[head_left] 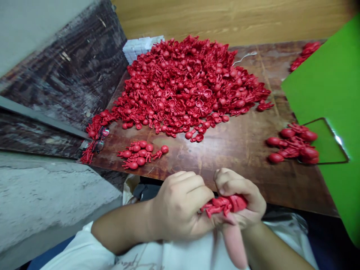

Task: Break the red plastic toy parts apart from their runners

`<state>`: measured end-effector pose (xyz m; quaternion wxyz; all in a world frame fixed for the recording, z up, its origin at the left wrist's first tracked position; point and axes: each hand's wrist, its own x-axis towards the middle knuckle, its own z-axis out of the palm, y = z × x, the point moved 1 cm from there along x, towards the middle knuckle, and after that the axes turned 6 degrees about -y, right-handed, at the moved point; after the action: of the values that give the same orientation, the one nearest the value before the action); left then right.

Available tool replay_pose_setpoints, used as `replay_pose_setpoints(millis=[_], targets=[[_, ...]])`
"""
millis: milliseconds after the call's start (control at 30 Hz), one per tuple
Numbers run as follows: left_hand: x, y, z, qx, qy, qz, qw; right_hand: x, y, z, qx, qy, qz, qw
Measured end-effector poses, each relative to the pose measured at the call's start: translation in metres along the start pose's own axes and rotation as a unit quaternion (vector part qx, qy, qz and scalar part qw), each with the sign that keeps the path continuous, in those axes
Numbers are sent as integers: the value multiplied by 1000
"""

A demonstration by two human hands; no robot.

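Observation:
Both my left hand [180,204] and my right hand [239,195] grip a small red plastic doll-like figure [223,205] just off the near table edge. Its limbs stick out toward my left hand, and my fingers hide part of it. A pink rubbery strip [234,243] hangs down from under my right hand. Beyond them, a large heap of red plastic figures and parts [180,90] covers the brown wooden table top [242,157]. Smaller groups of red figures lie at the front left [139,154] and the right [292,144].
Dark-framed glasses [98,139] lie among red parts at the table's left corner. A green board [332,86] stands at the right, with red parts [305,56] behind it. A white stacked block [142,48] sits behind the heap. A rough wall runs along the left.

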<state>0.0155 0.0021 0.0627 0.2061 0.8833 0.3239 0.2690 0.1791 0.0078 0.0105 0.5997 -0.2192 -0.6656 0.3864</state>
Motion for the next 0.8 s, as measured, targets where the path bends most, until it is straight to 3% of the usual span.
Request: replay_pose_setpoints(millis=[100, 300, 533, 700, 800], targets=[[2, -2, -2, 16, 24, 2, 1000, -1, 4, 8, 63, 19, 52, 996], [4, 0, 0, 52, -21, 59, 997, -4, 6, 21, 117, 16, 88, 989], [7, 5, -4, 99, -10, 18, 995, -3, 5, 24, 160, 23, 142, 977], [8, 6, -10, 38, -40, 22, 998, 3, -2, 25, 169, 4, 156, 973], [8, 6, -8, -5, -31, 37, 999, 5, -3, 27, 169, 17, 167, 971]])
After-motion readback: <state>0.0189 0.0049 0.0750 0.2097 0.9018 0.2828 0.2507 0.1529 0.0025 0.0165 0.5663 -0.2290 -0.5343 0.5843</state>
